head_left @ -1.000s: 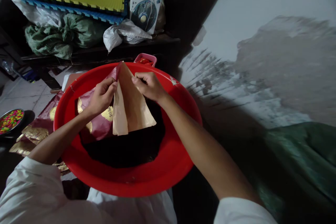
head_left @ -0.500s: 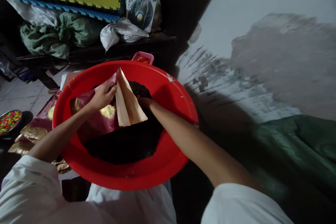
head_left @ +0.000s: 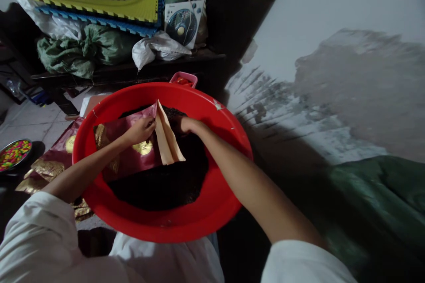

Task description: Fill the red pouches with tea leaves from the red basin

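Observation:
A large red basin (head_left: 219, 185) sits in front of me with a bed of dark, loose grains (head_left: 159, 192) in its bottom. On the grains lies a maroon paper bag (head_left: 121, 130) with gold prints, its mouth gaping to the right and its tan inside showing. My left hand (head_left: 143, 130) is closed on the upper rim of that bag. Just right of the bag's mouth, my right hand (head_left: 184, 124) reaches down at the dark grains; its fingers are in shadow and partly hidden, so their grip does not show.
More maroon and gold bags (head_left: 49, 168) lie left of the basin, beside a bowl of colourful pieces (head_left: 15, 154). Behind stand a pink container (head_left: 184, 78) and a bench with sacks (head_left: 108, 44), foam mats (head_left: 99, 6) and a fan (head_left: 182, 24). A peeling wall (head_left: 358, 70) rises on the right.
My right hand has drawn up slightly and shows more beside the bag's mouth. The left hand keeps its hold on the bag, whose mouth looks narrower. The whole view has shifted slightly.

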A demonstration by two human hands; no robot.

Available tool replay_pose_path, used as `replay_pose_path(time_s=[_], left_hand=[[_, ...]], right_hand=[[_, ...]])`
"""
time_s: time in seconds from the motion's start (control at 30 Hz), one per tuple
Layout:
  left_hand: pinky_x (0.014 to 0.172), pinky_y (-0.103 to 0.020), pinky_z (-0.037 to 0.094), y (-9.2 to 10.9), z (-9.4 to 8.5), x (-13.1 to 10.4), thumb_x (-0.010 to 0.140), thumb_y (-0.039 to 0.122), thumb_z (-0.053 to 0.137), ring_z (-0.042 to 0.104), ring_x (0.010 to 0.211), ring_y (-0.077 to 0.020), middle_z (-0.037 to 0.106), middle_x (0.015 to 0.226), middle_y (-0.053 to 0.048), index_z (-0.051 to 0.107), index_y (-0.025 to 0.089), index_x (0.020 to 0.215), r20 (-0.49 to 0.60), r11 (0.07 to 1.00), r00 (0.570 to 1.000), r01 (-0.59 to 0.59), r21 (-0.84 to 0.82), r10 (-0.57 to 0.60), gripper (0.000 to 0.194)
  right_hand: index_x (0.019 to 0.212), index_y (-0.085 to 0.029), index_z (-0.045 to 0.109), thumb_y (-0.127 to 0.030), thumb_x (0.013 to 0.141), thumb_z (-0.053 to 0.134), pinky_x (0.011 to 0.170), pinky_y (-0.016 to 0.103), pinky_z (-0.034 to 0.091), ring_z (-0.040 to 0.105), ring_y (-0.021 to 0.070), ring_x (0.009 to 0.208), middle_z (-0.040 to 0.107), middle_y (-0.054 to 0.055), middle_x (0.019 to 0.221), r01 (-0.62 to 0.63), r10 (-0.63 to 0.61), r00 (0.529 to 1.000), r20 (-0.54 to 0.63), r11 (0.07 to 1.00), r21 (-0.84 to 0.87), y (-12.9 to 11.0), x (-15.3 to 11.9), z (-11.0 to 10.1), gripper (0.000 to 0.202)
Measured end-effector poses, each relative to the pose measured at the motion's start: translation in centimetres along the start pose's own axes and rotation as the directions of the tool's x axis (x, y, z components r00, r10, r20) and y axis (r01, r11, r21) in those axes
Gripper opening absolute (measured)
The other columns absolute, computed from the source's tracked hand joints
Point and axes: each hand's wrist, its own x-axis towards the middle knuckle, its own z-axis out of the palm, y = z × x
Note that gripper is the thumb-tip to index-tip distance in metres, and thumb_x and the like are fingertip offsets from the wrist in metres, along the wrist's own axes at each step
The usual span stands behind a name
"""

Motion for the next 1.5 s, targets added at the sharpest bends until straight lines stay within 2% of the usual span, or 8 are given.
replay_pose_path(time_s=[0.13, 0.33, 0.7, 0.93, 1.07, 1.3, 1.4, 1.5], left_hand=[[0.040, -0.019, 0.036, -0.4, 0.9, 0.1, 0.103, 0.017, 0.041, 0.052, 0.036, -0.0093, 0.056, 0.049, 0.004, 0.041, 0.022, 0.077, 0.049, 0.999, 0.998, 0.035, 0.003, -0.035, 0.027], [0.039, -0.019, 0.037, -0.8, 1.9, 0.4, 0.104, 0.018, 0.039, 0.054, 0.037, -0.0102, 0.058, 0.050, 0.003, 0.042, 0.021, 0.076, 0.073, 0.998, 0.995, 0.063, -0.008, -0.062, 0.028], [0.049, -0.023, 0.039, -0.1, 1.4, 0.7, 0.099, 0.017, 0.043, 0.048, 0.048, -0.0105, 0.050, 0.057, 0.003, 0.045, 0.020, 0.073, -0.187, 0.996, 0.981, -0.070, -0.046, 0.061, 0.026], [0.053, -0.023, 0.032, 0.7, 0.7, 0.4, 0.099, 0.021, 0.045, 0.039, 0.058, -0.0100, 0.042, 0.064, 0.003, 0.043, 0.019, 0.072, -0.236, 0.988, 0.969, -0.101, -0.113, 0.072, 0.027], [0.053, -0.023, 0.032, 1.0, 0.5, 0.4, 0.100, 0.021, 0.044, 0.039, 0.058, -0.0098, 0.041, 0.064, 0.003, 0.043, 0.019, 0.073, -0.241, 0.978, 0.970, -0.085, -0.192, 0.037, 0.027], [0.052, -0.021, 0.033, 1.4, 0.0, 0.1, 0.100, 0.025, 0.046, 0.040, 0.057, -0.0090, 0.041, 0.065, 0.003, 0.044, 0.019, 0.073, -0.347, 0.959, 0.937, -0.118, -0.257, 0.022, 0.028], [0.052, -0.021, 0.036, 1.7, -0.5, -0.1, 0.102, 0.030, 0.045, 0.041, 0.055, -0.0090, 0.040, 0.065, 0.003, 0.042, 0.020, 0.076, -0.397, 0.944, 0.918, -0.135, -0.301, 0.004, 0.027], [0.052, -0.021, 0.039, 2.1, -1.3, -0.3, 0.103, 0.037, 0.046, 0.043, 0.055, -0.0093, 0.040, 0.066, 0.003, 0.042, 0.021, 0.080, -0.454, 0.942, 0.891, -0.153, -0.299, 0.000, 0.028]], right_hand=[[0.096, -0.021, 0.065, -0.022, 0.081, 0.077, 0.045, 0.020, 0.043, 0.058, 0.0108, 0.056, 0.066, 0.000, 0.078, -0.021, 0.054, 0.990, -0.128, 0.970, 0.243, -1.0, -1.5, -2.8, 0.019], [0.091, -0.023, 0.056, -0.026, 0.082, 0.076, 0.040, 0.013, 0.034, 0.062, 0.0092, 0.062, 0.064, -0.002, 0.083, 0.108, -0.106, 0.993, -0.051, 0.651, 0.751, -4.4, -3.6, -2.5, 0.022], [0.090, -0.021, 0.061, -0.024, 0.084, 0.073, 0.057, 0.023, 0.049, 0.060, 0.0127, 0.070, 0.062, -0.002, 0.079, 0.233, -0.149, 0.966, -0.212, 0.854, 0.464, -4.6, -3.3, -0.4, 0.014], [0.106, -0.021, 0.068, -0.030, 0.092, 0.066, 0.097, 0.032, 0.051, 0.065, 0.0189, 0.106, 0.073, 0.004, 0.105, 0.247, -0.190, 0.958, -0.214, 0.926, 0.286, -4.6, -3.5, 0.4, 0.017], [0.110, -0.021, 0.067, -0.028, 0.101, 0.052, 0.105, 0.033, 0.048, 0.062, 0.0194, 0.120, 0.072, 0.008, 0.120, 0.182, -0.153, 0.983, -0.100, 0.877, 0.444, -5.5, -3.8, 1.5, 0.019], [0.122, -0.019, 0.064, -0.038, 0.103, 0.036, 0.082, 0.034, 0.059, 0.069, 0.0235, 0.104, 0.074, 0.012, 0.111, -0.053, -0.131, 0.970, 0.203, 0.706, 0.706, -7.1, -5.1, 2.0, 0.039], [0.132, -0.021, 0.062, -0.036, 0.099, 0.049, 0.088, 0.036, 0.061, 0.068, 0.0226, 0.111, 0.072, 0.011, 0.123, 0.104, -0.144, 0.990, 0.016, 0.785, 0.611, -7.2, -5.4, 1.1, 0.038], [0.131, -0.021, 0.065, -0.033, 0.096, 0.057, 0.100, 0.041, 0.058, 0.067, 0.0224, 0.116, 0.070, 0.011, 0.129, 0.402, -0.324, 0.913, -0.249, 0.817, 0.412, -7.3, -5.8, 0.1, 0.038]])
